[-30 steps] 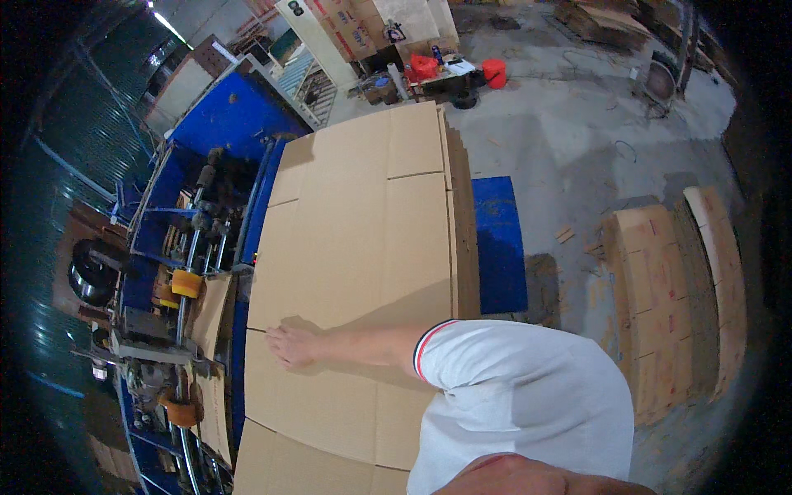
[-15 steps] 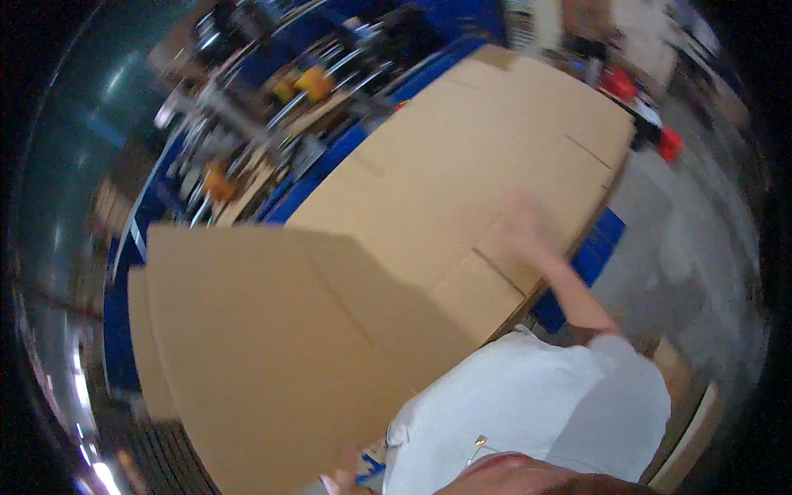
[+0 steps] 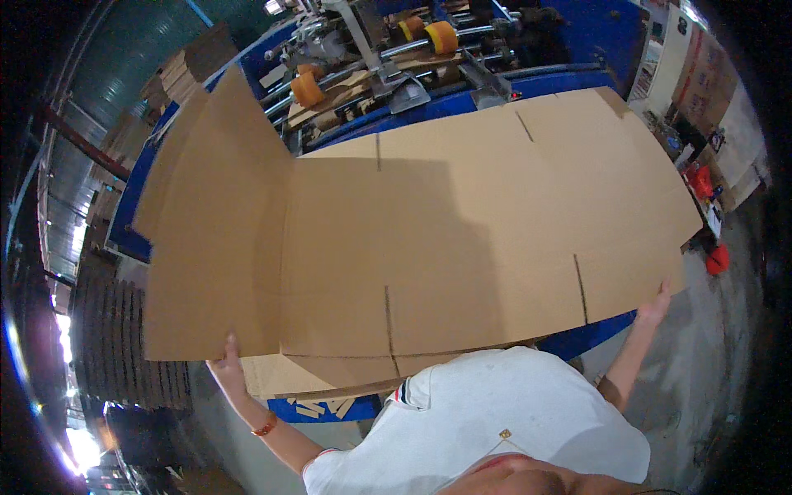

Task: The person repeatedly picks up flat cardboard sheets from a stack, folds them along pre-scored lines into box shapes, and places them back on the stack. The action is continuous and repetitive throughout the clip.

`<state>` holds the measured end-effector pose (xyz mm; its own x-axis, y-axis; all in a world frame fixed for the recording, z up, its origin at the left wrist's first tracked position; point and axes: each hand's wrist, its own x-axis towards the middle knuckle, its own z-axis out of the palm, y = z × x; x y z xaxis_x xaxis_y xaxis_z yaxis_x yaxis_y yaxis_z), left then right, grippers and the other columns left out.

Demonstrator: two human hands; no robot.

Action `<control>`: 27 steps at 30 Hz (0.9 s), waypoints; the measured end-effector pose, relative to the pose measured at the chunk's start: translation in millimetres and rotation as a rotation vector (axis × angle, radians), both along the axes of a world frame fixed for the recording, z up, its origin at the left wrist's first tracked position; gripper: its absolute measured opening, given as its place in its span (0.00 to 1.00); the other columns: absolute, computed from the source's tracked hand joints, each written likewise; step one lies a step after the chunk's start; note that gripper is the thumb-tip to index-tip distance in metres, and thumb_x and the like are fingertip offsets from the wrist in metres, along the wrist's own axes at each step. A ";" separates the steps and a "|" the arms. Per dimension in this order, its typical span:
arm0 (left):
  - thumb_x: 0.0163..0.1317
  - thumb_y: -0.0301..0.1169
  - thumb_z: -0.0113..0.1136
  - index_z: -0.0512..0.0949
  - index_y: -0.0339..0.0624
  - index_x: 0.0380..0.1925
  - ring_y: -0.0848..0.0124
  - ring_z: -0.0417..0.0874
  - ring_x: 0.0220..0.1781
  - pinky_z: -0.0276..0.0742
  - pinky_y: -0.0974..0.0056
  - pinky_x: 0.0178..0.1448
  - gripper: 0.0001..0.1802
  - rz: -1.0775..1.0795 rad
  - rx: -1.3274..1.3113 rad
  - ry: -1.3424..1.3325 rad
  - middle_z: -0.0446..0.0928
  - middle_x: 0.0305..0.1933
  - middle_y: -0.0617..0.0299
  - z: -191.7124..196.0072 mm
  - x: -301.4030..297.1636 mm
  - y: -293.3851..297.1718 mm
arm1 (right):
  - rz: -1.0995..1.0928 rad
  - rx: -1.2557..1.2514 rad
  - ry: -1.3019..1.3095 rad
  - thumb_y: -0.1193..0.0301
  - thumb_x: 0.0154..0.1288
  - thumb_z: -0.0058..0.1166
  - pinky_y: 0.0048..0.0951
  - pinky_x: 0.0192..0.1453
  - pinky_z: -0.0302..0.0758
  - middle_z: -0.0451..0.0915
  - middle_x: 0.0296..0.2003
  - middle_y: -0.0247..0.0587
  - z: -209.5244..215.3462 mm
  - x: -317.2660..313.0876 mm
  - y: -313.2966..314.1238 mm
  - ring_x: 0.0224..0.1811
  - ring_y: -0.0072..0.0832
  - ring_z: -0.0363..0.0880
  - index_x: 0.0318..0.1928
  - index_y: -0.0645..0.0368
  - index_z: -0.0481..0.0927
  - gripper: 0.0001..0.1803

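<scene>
We're in a plain wht short-slv top (image 3: pixel 528 388), loose fit, w/ soft folds. Dark + red striped trim (image 3: pixel 402 393) shows on our L side. Small gold-col. diamond-shaped pendant (image 3: pixel 505 434) sits at our chest. Reddish-orange band (image 3: pixel 265 426) on L wrist. Our L hand (image 3: pixel 228 363) & R hand (image 3: pixel 654 308) are bare.

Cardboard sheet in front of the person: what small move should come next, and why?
I'd probably lower the left hand slightly to ease the left panel flatter: it appears bent upward along its crease, while the rest of the cardboard sheet lies flatter and the right hand is at its near right edge.
</scene>
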<state>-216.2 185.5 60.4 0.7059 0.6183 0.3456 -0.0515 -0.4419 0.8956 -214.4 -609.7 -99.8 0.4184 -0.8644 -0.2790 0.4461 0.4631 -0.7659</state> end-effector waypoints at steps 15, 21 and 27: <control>0.42 0.14 0.55 0.67 0.43 0.63 0.52 0.61 0.72 0.55 0.45 0.72 0.41 -0.707 0.969 0.155 0.64 0.69 0.51 -77.6 52.7 -203.0 | 0.457 -1.998 -0.021 0.66 0.46 0.64 0.39 0.63 0.70 0.73 0.59 0.51 88.1 100.0 190.1 0.59 0.41 0.74 0.57 0.60 0.75 0.34; 0.45 0.18 0.59 0.61 0.47 0.67 0.51 0.62 0.71 0.54 0.40 0.71 0.43 -0.822 1.137 0.299 0.61 0.70 0.55 -104.9 58.9 -214.4 | 0.816 -2.405 0.047 0.53 0.39 0.65 0.43 0.67 0.67 0.73 0.58 0.50 45.1 93.5 218.6 0.61 0.43 0.71 0.57 0.57 0.74 0.41; 0.47 0.21 0.60 0.60 0.48 0.68 0.54 0.50 0.76 0.47 0.41 0.74 0.43 -0.952 1.086 0.439 0.51 0.75 0.57 -84.7 63.9 -211.8 | 1.099 -2.188 0.068 0.54 0.49 0.61 0.42 0.69 0.63 0.72 0.59 0.49 53.0 100.5 212.4 0.65 0.42 0.67 0.58 0.57 0.74 0.35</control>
